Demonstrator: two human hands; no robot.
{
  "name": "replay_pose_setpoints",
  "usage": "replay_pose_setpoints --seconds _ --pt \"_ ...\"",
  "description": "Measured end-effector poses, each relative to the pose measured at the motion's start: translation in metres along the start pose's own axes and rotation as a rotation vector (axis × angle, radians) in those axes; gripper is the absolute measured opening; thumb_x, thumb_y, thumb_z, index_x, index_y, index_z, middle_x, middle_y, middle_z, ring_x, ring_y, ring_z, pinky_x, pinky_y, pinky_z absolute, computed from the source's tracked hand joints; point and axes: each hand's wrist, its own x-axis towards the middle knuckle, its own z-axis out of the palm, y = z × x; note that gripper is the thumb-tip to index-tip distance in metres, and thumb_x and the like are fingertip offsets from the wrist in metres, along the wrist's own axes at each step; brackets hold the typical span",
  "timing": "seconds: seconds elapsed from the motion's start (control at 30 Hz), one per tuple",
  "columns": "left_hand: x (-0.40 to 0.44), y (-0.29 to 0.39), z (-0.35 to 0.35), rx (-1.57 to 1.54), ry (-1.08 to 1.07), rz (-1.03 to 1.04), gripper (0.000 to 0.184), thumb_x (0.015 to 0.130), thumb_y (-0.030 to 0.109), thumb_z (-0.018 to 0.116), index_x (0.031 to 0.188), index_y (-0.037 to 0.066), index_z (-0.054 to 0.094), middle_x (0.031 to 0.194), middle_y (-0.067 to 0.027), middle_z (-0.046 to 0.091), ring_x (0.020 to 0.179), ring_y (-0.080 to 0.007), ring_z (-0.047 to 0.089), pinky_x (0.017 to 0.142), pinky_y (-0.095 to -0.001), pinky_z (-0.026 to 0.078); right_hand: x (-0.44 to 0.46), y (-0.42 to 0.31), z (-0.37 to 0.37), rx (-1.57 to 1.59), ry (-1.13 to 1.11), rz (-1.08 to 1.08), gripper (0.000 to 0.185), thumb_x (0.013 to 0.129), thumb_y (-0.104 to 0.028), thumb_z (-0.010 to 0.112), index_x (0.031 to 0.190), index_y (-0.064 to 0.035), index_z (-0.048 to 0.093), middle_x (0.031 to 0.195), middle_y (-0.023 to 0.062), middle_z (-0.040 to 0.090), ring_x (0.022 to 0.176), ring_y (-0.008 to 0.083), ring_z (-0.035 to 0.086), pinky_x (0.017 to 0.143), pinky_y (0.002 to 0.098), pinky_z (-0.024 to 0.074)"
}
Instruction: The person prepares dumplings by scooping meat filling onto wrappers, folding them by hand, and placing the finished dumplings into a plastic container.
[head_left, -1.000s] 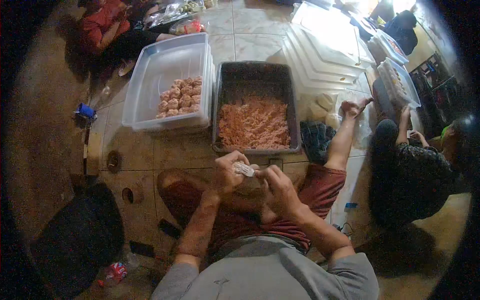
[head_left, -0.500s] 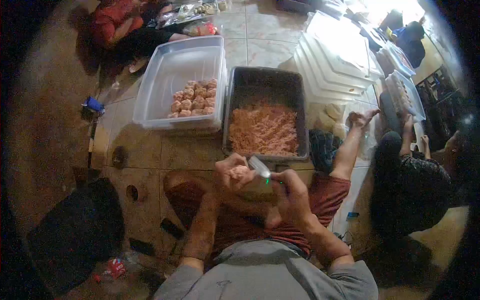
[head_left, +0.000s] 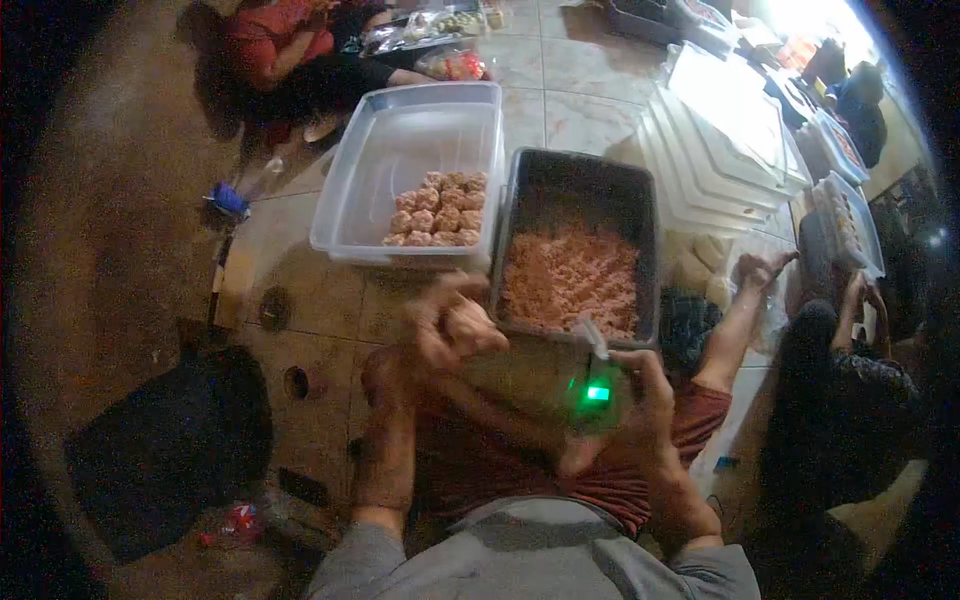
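Observation:
My left hand (head_left: pixel 445 325) is curled around a lump of meat mixture (head_left: pixel 468 328), a little below the clear plastic tub (head_left: pixel 345 170) that holds rows of meatballs (head_left: pixel 440 208). Motion blurs this hand. On the right, my right hand (head_left: pixel 645 395) grips a light-coloured utensil (head_left: pixel 594 338), which looked like a fork earlier; a bright green light shows beside it. Both hands are apart. The dark tub (head_left: pixel 578 158) of reddish ground meat (head_left: pixel 570 275) lies just beyond them, its meat heaped toward the near side.
Stacked white lids or trays (head_left: pixel 700 130) stand at the upper right. A person (head_left: pixel 870 370) sits at the right near another tray (head_left: pixel 848 225); a person in red (head_left: pixel 270 45) sits at the upper left. A black cloth-like shape (head_left: pixel 175 450) lies at the lower left.
My hands have moved apart, the right one drawing the utensil away from the lump in my left. The view has shifted, so the tubs appear farther right and slightly lower.

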Motion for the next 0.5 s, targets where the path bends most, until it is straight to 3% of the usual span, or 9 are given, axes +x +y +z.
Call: replay_pose_setpoints --seconds 0.03,0.1,0.13,0.23,0.33,0.4,0.43,0.5 --pt "0.011 0.014 -0.017 -0.228 -0.003 -0.017 0.038 0.082 0.02 0.081 0.111 0.005 0.061 0.089 -0.0075 0.067 0.084 -0.015 0.065 0.074 -0.0324 0.055 0.003 0.007 -0.003 0.013 -0.002 -0.004 0.012 0.093 0.002 0.057 0.105 0.0007 0.06 0.091 0.0084 0.062 0.083 0.0149 0.059 0.076 0.0286 0.0482" --pt "0.042 0.053 -0.042 0.021 0.193 0.022 0.04 0.08 0.026 0.082 0.108 0.005 0.063 0.087 -0.0078 0.067 0.083 -0.0158 0.065 0.072 -0.0334 0.054 0.008 0.021 -0.007 0.014 -0.045 0.096 0.012 0.093 0.0 0.057 0.105 0.0004 0.061 0.092 0.0066 0.062 0.085 0.0135 0.058 0.079 0.0284 0.0481" --pt "0.062 0.062 -0.066 0.592 0.3 0.055 0.041 0.08 0.029 0.082 0.106 0.004 0.064 0.085 -0.008 0.067 0.081 -0.0161 0.065 0.072 -0.0338 0.054 0.008 0.031 -0.005 0.025 -0.043 0.094 0.012 0.093 0.0 0.057 0.105 0.0004 0.061 0.092 0.0066 0.062 0.085 0.0135 0.058 0.079 0.0284 0.0481" --pt "0.122 0.029 -0.133 0.685 0.294 -0.001 0.046 0.079 0.04 0.081 0.102 0.004 0.065 0.085 -0.0095 0.068 0.081 -0.0188 0.066 0.072 -0.0352 0.053 0.004 0.046 0.001 0.124 -0.05 0.172 0.013 0.093 0.0 0.057 0.106 0.0007 0.06 0.093 0.0072 0.062 0.086 0.0131 0.059 0.079 0.0284 0.0481" --pt "0.163 -0.028 -0.174 0.807 0.252 -0.056 0.041 0.092 0.043 0.067 0.102 0.003 0.063 0.082 -0.0054 0.067 0.076 -0.0119 0.065 0.068 -0.0304 0.053 0.003 0.038 -0.004 0.081 -0.061 0.216 0.014 0.093 0.0 0.058 0.106 0.0008 0.06 0.093 0.0074 0.062 0.088 0.0133 0.059 0.08 0.0289 0.0483" --pt "0.177 -0.036 -0.172 0.942 0.156 -0.31 0.044 0.093 0.046 0.064 0.1 0.003 0.063 0.079 -0.0054 0.066 0.073 -0.0125 0.064 0.067 -0.0319 0.052 0.004 0.037 -0.009 0.041 -0.036 0.218 0.014 0.093 0.001 0.056 0.106 0.0007 0.059 0.093 0.0076 0.062 0.088 0.014 0.059 0.08 0.0289 0.0479" --pt "0.18 -0.034 -0.167 0.959 0.124 -0.452 0.069 0.086 0.07 0.058 0.104 0.004 0.069 0.089 -0.0152 0.071 0.085 -0.0254 0.067 0.081 -0.0401 0.051 0.002 0.043 -0.012 0.041 -0.039 0.224 0.014 0.093 0.001 0.056 0.106 0.0007 0.059 0.093 0.0076 0.062 0.088 0.014 0.059 0.08 0.0289 0.0479" --pt "0.183 -0.031 -0.161 1.01 0.092 -0.419 0.074 0.087 0.074 0.05 0.103 0.004 0.069 0.089 -0.0177 0.07 0.088 -0.0283 0.067 0.083 -0.0421 0.05 -0.004 0.057 -0.021 -0.056 -0.004 0.15 0.013 0.093 0.002 0.055 0.106 0.0006 0.059 0.092 0.0077 0.062 0.087 0.0148 0.058 0.08 0.0286 0.047"
